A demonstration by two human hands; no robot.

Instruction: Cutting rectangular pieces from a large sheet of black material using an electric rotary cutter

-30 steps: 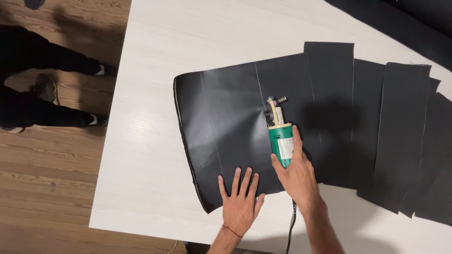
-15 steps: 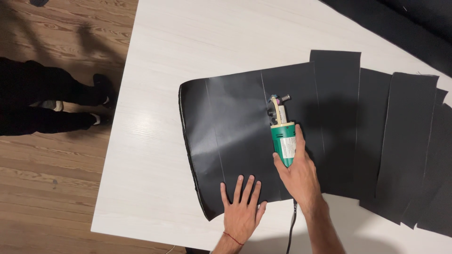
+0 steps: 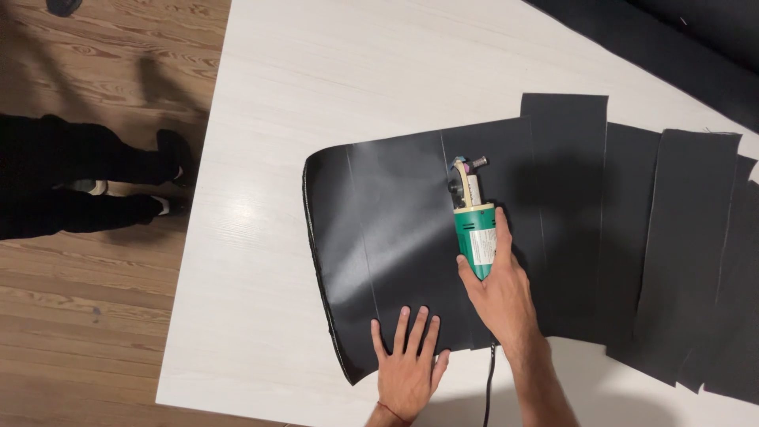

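A green-bodied handheld electric cutter with a cream metal head is clamped in the fingers of the right hand, set at the middle of a stack of black fabric sheets on the pale wood-grain worktop. The left hand is laid flat, fingers spread, on the stack's edge at 6 o'clock. The cut is judged best made with fabric kept taut, that hand clear of the head, and the black cord trailing behind.
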